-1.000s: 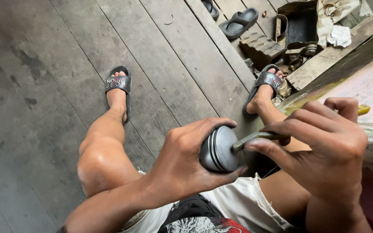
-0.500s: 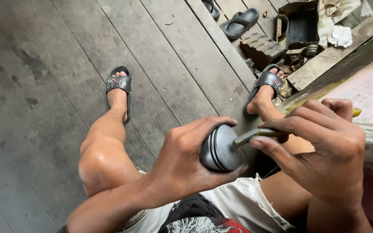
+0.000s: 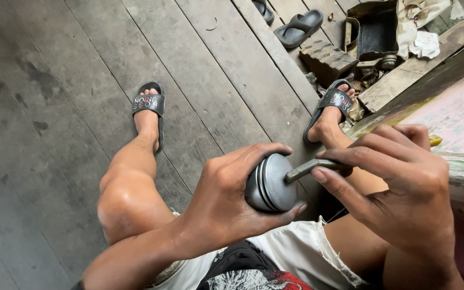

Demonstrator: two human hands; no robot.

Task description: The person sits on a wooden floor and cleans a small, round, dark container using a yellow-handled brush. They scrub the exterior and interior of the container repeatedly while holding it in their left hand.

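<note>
Two hands meet over the person's lap, with a round grey metal piston (image 3: 269, 183) as the thing everything else sits around. The left hand (image 3: 226, 207) is wrapped tight round the piston's side, thumb hooked under its front edge, so its flat top faces right. The right hand (image 3: 404, 185) comes in from the right of the piston, fingers curled closed round a thin metal tool (image 3: 310, 169), whose tip rests against the piston's top face. A slip looks like the main risk: if the tool skids off that smooth face, its tip could jab the left thumb just below, or gouge the metal. Both wrists are bent inward, forearms rising from the bottom edge. Beyond the piston lie bare knees, feet in black sandals (image 3: 149, 104) and a plank floor (image 3: 55, 134).
</note>
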